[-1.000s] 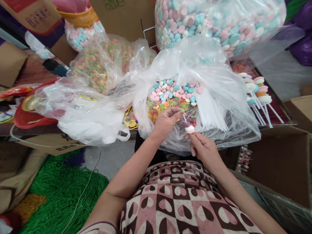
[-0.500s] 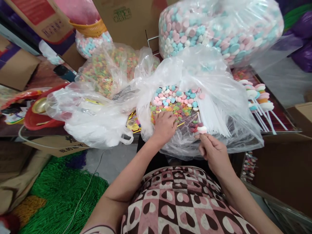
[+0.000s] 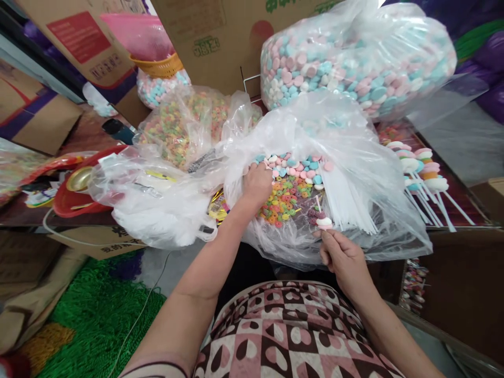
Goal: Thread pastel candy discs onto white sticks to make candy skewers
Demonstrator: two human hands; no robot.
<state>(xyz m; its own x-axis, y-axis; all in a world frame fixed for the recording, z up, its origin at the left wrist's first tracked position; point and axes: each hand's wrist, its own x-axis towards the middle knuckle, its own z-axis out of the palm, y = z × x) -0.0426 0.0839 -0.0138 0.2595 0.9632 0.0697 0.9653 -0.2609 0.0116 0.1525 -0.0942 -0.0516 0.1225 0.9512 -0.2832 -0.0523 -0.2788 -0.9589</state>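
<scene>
My right hand pinches a marshmallow skewer at its lower end. A white and pink marshmallow and a purple candy ring are on it, and the white stick pokes out above. My left hand has its fingers bent down at the left edge of the loose pink, white and blue marshmallows; its fingertips are mostly hidden. Closer to me lie colourful candy rings, with darker purple rings beside the skewer. A fan of white sticks rests to the right on the clear plastic sheet.
Behind stand a big bag of marshmallows and a bag of candy rings. Finished marshmallow skewers lie at the right table edge. On the left are a white plastic bag and a red basin.
My left hand has moved away from me, from the candy rings to the marshmallows. My right hand still holds the skewer in about the same place. The view has shifted slightly.
</scene>
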